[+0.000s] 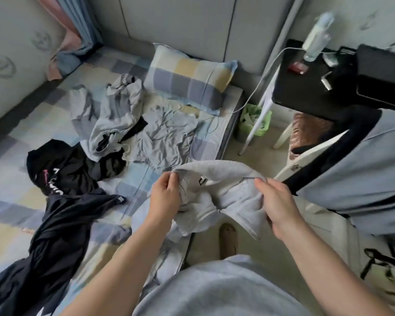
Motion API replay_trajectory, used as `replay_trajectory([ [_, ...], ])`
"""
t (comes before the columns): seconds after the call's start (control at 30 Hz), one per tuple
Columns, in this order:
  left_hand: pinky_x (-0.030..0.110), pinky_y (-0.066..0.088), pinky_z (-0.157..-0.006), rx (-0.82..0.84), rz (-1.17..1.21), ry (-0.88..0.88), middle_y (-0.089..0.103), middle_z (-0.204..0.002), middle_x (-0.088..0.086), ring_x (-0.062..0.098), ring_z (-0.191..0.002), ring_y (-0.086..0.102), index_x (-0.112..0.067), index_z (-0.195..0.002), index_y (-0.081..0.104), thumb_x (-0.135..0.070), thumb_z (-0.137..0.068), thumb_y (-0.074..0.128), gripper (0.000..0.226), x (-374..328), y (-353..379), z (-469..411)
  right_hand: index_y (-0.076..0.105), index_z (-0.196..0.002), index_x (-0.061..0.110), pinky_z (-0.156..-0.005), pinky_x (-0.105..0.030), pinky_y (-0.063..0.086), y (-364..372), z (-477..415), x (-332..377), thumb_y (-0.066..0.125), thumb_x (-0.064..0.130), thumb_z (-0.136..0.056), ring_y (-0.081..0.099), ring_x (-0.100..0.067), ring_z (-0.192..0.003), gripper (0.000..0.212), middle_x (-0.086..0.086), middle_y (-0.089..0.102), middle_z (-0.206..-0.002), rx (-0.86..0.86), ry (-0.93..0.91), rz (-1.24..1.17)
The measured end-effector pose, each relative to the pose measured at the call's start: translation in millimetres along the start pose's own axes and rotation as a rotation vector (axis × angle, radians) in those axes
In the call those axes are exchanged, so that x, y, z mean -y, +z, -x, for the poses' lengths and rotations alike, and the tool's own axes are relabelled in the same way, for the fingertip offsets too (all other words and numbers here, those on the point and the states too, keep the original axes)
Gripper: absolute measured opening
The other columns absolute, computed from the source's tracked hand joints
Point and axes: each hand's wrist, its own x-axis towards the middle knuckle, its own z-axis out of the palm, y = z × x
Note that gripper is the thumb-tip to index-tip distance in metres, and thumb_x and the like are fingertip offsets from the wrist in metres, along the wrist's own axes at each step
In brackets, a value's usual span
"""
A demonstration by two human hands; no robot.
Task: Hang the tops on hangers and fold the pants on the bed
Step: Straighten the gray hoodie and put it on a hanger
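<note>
The bed, covered by a checked sheet, was seen filling the left and middle of the view. Off the bed's right side, a large grey and black garment was draped. On the near left part of the bed a dark navy garment was spread out crumpled, and a black garment with pink and white lettering was laid touching it, farther up the bed. Toward the head of the bed a heap of grey clothing was piled, with a pale grey-blue piece flattened just beside it, nearer the bed's right edge. A checked pillow was set at the head of the bed.

A grey zip top was held up over the near right edge of the bed, collar and label turned upward, its lower part trailing onto the sheet. Its collar was pinched by the left hand, fingers curled into the cloth, and gripped by the right hand, thumb on top and fingers closed underneath.

A black table stood beyond the bed's right side, a green bin was placed on the floor just beside the bed, and a clear bottle was stood on the table.
</note>
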Motion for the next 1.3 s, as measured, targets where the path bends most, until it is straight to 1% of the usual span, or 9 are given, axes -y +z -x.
replay_trajectory([
  [0.13, 0.032, 0.042, -0.062, 0.231, -0.025, 0.075, 0.055, -0.068, -0.001, 0.018, -0.067, 0.052, -0.022, -0.074, 0.054, -0.033, -0.103, 0.049, 0.032, -27.8, 56.5, 18.1, 0.072, -0.089, 0.008, -0.087, -0.042, 0.053, -64.6, 29.7, -6.6, 0.056, 0.023, -0.098, 0.070, -0.026, -0.097, 0.024, -0.013, 0.075, -0.097, -0.254, 0.020, -0.098],
  [0.27, 0.020, 0.030, -0.045, 0.440, -0.167, 0.144, 0.044, -0.045, -0.012, 0.009, -0.049, 0.043, -0.020, -0.063, 0.047, -0.037, -0.098, 0.058, 0.041, -56.2, 120.0, 48.8, 0.068, -0.088, 0.006, -0.080, -0.042, 0.051, -134.3, 58.2, -24.0, 0.057, 0.028, -0.096, 0.067, -0.030, -0.091, 0.026, -0.014, 0.072, -0.089, -0.492, 0.021, -0.158],
  [0.43, 0.030, 0.038, -0.055, 0.616, -0.192, 0.320, 0.048, -0.057, -0.002, 0.012, -0.053, 0.045, -0.004, -0.074, 0.054, -0.040, -0.096, 0.061, 0.043, -81.3, 212.1, 94.8, 0.073, -0.073, 0.031, -0.082, -0.045, 0.054, -226.0, 96.0, -40.4, 0.058, 0.028, -0.097, 0.069, -0.025, -0.087, 0.029, 0.001, 0.073, -0.080, -0.756, 0.044, -0.146],
  [0.57, 0.017, 0.032, -0.048, 0.700, -0.163, 0.474, 0.042, -0.058, -0.002, 0.004, -0.048, 0.037, -0.004, -0.069, 0.045, -0.030, -0.097, 0.062, 0.042, -115.3, 293.7, 151.4, 0.069, -0.079, 0.021, -0.070, -0.035, 0.048, -311.1, 121.4, -46.0, 0.058, 0.030, -0.097, 0.067, -0.026, -0.079, 0.023, -0.004, 0.071, -0.082, -0.893, 0.040, -0.119],
  [0.7, 0.028, 0.036, -0.056, 0.796, -0.134, 0.538, 0.041, -0.058, -0.006, 0.011, -0.055, 0.040, -0.008, -0.068, 0.045, -0.031, -0.097, 0.060, 0.040, -149.6, 376.8, 205.1, 0.070, -0.079, 0.018, -0.070, -0.039, 0.050, -401.7, 141.9, -48.9, 0.059, 0.032, -0.091, 0.066, -0.029, -0.074, 0.021, 0.002, 0.068, -0.064, -0.976, -0.008, -0.090],
  [0.83, 0.021, 0.038, -0.054, 0.869, -0.074, 0.618, 0.047, -0.060, -0.007, 0.005, -0.053, 0.045, -0.006, -0.081, 0.058, -0.033, -0.100, 0.054, 0.033, -188.6, 456.1, 258.1, 0.060, -0.076, 0.003, -0.061, -0.037, 0.041, -483.7, 160.7, -43.8, 0.057, 0.035, -0.082, 0.053, -0.023, -0.062, 0.033, -0.003, 0.054, -0.060, -1.045, -0.075, -0.106],
  [1.0, 0.029, 0.036, -0.060, 0.948, 0.014, 0.736, 0.046, -0.067, -0.003, 0.004, -0.055, 0.040, -0.002, -0.082, 0.053, -0.030, -0.102, 0.049, 0.035, -254.9, 535.9, 311.9, 0.063, -0.093, -0.006, -0.065, -0.041, 0.048, -575.7, 181.4, -12.0, 0.057, 0.031, -0.092, 0.055, -0.021, -0.069, 0.038, -0.008, 0.056, -0.073, -1.140, -0.181, -0.059],
  [1.17, 0.023, 0.034, -0.053, 1.011, 0.098, 0.845, 0.042, -0.067, 0.002, 0.007, -0.056, 0.039, 0.003, -0.082, 0.050, -0.026, -0.102, 0.048, 0.035, -336.7, 605.7, 353.7, 0.061, -0.087, -0.006, -0.065, -0.043, 0.049, -651.2, 191.0, 33.6, 0.053, 0.029, -0.097, 0.053, -0.021, -0.065, 0.037, -0.009, 0.053, -0.069, -1.254, -0.275, 0.052],
  [1.3, 0.030, 0.036, -0.060, 1.108, 0.183, 0.893, 0.046, -0.066, -0.001, 0.014, -0.062, 0.044, 0.002, -0.085, 0.056, -0.025, -0.101, 0.049, 0.033, -406.1, 656.9, 377.1, 0.060, -0.085, -0.004, -0.073, -0.049, 0.053, -705.9, 190.5, 78.9, 0.051, 0.037, -0.099, 0.054, -0.021, -0.062, 0.045, -0.009, 0.056, -0.067, -1.349, -0.323, 0.182],
])
